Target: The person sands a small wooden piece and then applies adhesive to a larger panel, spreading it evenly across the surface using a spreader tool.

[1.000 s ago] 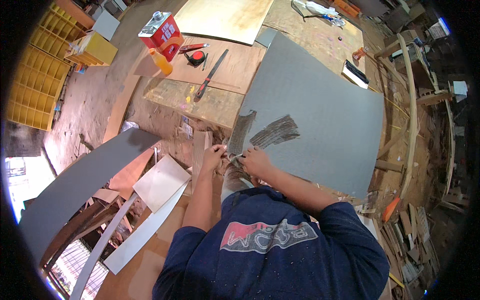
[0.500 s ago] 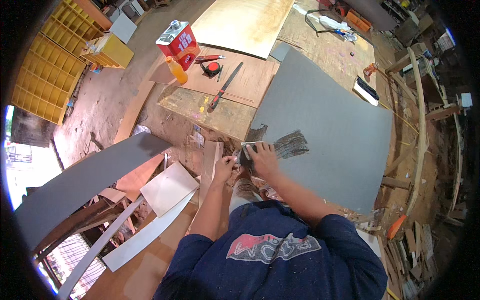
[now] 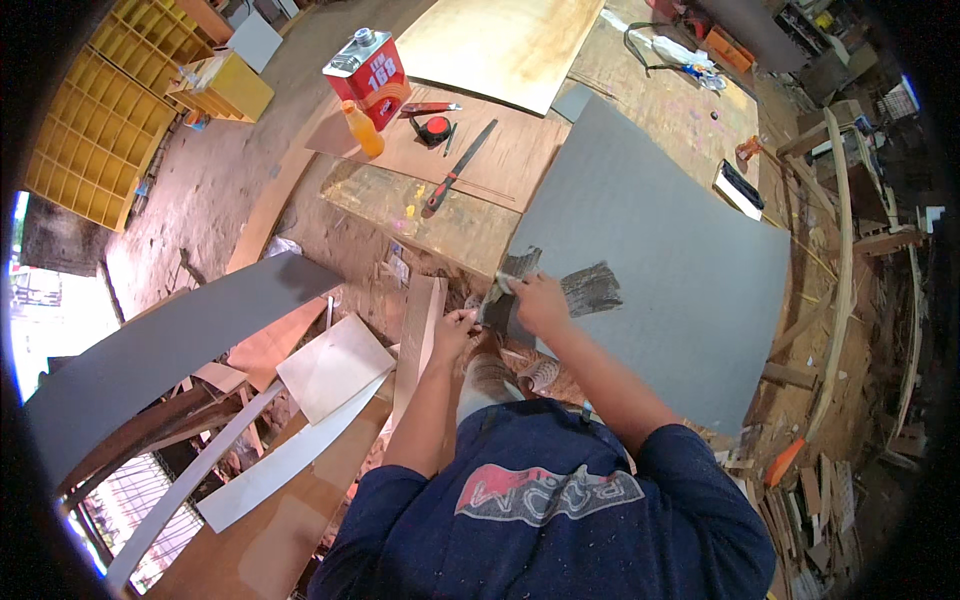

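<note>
Now the right hand (image 3: 543,303), closed on a spreader (image 3: 505,284), has moved farther over the sheet (image 3: 672,215) beneath, apparently mid-stroke; left hand (image 3: 455,332) beside it, grip unclear.

On the counter (image 3: 375,197), 1 red can (image 3: 378,88) stands beside 1 orange bottle (image 3: 363,130); to their right lie 1 red-and-black tape measure (image 3: 433,129) and 1 file (image 3: 464,166). Yellow shelving (image 3: 105,135) is at upper left; wood scraps (image 3: 818,510) lie at lower right.
</note>
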Tool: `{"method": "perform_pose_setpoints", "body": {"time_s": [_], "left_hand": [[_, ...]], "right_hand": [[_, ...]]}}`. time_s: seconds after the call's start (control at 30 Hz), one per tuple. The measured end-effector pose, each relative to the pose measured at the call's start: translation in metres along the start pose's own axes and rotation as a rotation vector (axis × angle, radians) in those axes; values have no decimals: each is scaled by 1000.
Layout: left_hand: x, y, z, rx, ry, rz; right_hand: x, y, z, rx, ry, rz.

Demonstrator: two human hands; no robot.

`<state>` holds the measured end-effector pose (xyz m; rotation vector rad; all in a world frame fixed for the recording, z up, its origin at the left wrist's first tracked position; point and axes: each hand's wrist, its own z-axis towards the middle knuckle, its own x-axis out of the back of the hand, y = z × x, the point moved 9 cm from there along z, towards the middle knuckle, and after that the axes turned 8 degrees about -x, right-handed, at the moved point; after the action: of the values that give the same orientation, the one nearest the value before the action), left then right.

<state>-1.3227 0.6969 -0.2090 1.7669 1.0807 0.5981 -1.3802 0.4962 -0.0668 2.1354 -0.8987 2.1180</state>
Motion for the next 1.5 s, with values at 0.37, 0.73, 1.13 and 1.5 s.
{"method": "perform_pose_setpoints", "body": {"time_s": [0.37, 0.73, 1.13, 1.5], "left_hand": [[33, 64, 27, -259, -35, 392], [-35, 137, 1, -235, -136, 799], [-20, 75, 30, -131, -83, 615], [-6, 68, 39, -184, -118, 772]], "right_hand": [[-25, -86, -55, 334, -135, -50], [44, -26, -66, 279, -11, 138], [-51, -19, -108, 495, -121, -261], [42, 22, -74, 152, -9, 276]]}}
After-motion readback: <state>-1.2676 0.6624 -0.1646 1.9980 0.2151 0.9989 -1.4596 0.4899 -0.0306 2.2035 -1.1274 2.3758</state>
